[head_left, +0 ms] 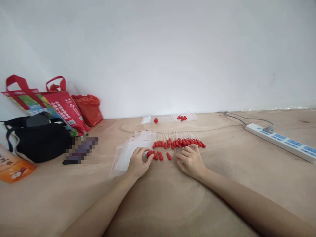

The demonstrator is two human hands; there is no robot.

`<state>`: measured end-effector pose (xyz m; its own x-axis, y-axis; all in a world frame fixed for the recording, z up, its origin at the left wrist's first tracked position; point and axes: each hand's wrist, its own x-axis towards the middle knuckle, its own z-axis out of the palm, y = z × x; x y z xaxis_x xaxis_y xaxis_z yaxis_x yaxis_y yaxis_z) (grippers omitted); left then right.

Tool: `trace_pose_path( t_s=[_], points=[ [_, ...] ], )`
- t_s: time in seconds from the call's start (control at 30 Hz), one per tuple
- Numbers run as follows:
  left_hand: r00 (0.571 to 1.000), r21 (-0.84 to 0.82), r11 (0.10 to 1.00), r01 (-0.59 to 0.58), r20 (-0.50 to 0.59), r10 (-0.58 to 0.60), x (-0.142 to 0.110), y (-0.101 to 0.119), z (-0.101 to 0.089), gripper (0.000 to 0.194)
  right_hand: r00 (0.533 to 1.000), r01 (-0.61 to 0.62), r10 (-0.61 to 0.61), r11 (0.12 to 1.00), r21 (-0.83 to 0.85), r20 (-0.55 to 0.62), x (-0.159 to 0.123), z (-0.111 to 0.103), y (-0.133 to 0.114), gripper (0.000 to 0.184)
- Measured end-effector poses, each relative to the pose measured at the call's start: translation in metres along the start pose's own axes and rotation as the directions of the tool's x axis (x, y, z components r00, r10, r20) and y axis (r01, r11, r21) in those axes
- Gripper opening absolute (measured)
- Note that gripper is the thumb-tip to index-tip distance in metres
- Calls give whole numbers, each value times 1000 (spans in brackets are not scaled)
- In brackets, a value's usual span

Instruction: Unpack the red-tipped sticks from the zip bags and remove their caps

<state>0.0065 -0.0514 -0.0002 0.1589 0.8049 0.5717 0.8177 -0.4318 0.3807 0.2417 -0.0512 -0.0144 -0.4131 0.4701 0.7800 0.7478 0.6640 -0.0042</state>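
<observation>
My left hand (140, 163) rests at the near end of a short row of loose red bulb-shaped pieces (161, 156). Its thumb and fingers close on the leftmost red bulb (149, 153). Across from it, my right hand (191, 162) has curled fingers low over the table. Something clear (177, 151) shows beside those fingers; its kind is hard to make out. Just beyond both hands lie many thin pale sticks with red bulb ends (180, 141), resembling droppers, side by side with the bulbs towards me. Clear zip bags (132, 153) are fanned out left of them.
Farther back, a clear bag (194, 116) lies near the wall with red bulbs on it. A white power strip (281, 140) with a grey cable is at right. Shopping bags (65, 108), a black bag (44, 136), a blurred dark flat object (82, 149) and an orange pouch (14, 164) occupy the left.
</observation>
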Motion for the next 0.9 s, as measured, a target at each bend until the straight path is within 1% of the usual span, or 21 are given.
trace_pose_path(
  t_s=[0.1, 0.2, 0.27, 0.4, 0.5, 0.6, 0.7, 0.77, 0.83, 0.9],
  points=[
    [997, 54, 996, -75, 0, 75, -1, 9, -2, 17, 1000, -13, 14, 1000, -25, 23, 0, -1, -1, 15],
    [985, 80, 983, -163, 66, 157, -2, 23, -1, 15, 995, -42, 45, 999, -25, 94, 2, -3, -2, 14],
    [973, 102, 971, -216, 102, 206, -1, 34, 3, 13, 987, -66, 68, 998, -19, 148, 4, -4, -4, 16],
    [955, 127, 949, -288, 119, 273, 7, 51, 13, 18, 970, -79, 86, 996, -40, 229, 5, -5, -3, 23],
    [955, 138, 952, -273, 158, 251, 14, 55, 19, 26, 958, -83, 93, 995, -49, 273, 5, -6, 0, 23],
    [947, 142, 955, -262, 231, 225, 18, 54, 23, 32, 943, -105, 111, 994, -36, 314, 6, -8, 1, 24],
    [934, 139, 957, -255, 292, 206, 18, 52, 23, 25, 930, -119, 119, 993, -22, 348, 7, -10, 0, 28],
    [929, 137, 959, -249, 313, 196, 18, 52, 25, 23, 924, -123, 120, 992, -15, 363, 8, -11, -2, 31],
    [925, 131, 960, -247, 327, 193, 18, 53, 27, 22, 925, -134, 127, 991, -4, 358, 9, -12, -3, 33],
    [927, 121, 963, -239, 324, 189, 18, 56, 28, 20, 934, -166, 153, 986, 12, 324, 8, -13, -3, 33]
  ],
)
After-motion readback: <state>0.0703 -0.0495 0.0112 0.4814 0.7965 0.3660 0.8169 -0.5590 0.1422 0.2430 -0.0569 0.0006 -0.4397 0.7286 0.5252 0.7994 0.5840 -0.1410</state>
